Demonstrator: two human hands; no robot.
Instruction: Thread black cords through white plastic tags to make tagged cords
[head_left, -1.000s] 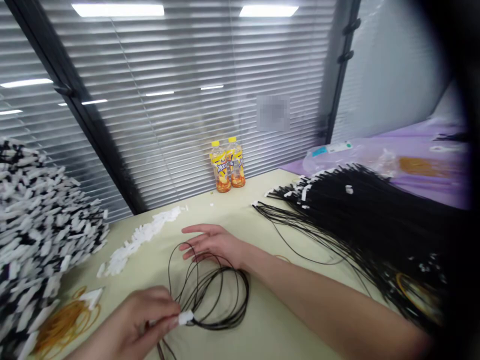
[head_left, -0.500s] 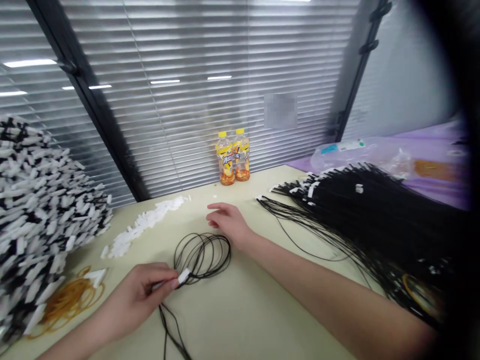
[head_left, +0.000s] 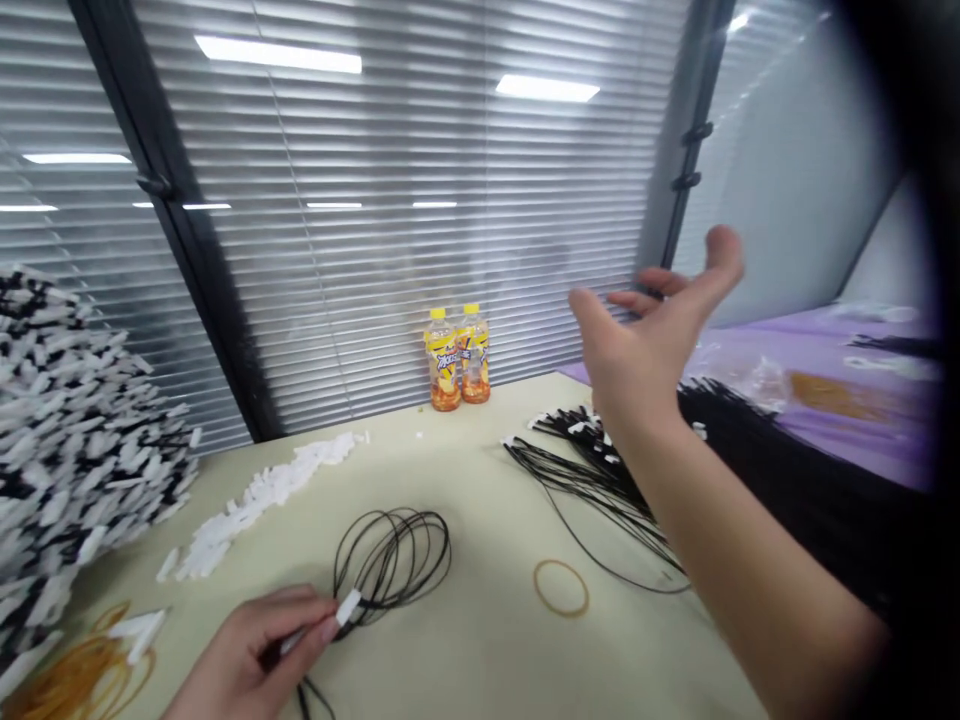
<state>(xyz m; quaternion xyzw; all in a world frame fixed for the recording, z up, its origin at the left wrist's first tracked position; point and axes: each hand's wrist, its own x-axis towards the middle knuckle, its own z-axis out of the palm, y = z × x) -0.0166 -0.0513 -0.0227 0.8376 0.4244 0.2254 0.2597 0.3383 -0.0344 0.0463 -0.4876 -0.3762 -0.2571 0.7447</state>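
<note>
A coil of thin black cord [head_left: 394, 560] lies on the pale table [head_left: 480, 650], its loops spread to the right of my left hand [head_left: 274, 645]. That hand pinches a white tag [head_left: 349, 608] on the cord between thumb and fingers, and cord ends hang below it. Raised over the right side of the table, my right hand [head_left: 649, 345] has its fingers spread and holds nothing. A tan rubber band [head_left: 561, 588] rests on the table, between the coil and my right forearm.
White pieces [head_left: 262, 500] lie scattered at the left, beside a large black-and-white pile [head_left: 82, 430] and rubber bands [head_left: 86, 675]. Two yellow-capped bottles [head_left: 444, 365] stand at the back. Black cords [head_left: 795, 490] cover the right side, near a purple surface [head_left: 885, 430].
My right hand has risen from beside the coil and moved right, its fingers spreading. A rubber band now shows on the table. The camera view has shifted; my left hand keeps its pinch.
</note>
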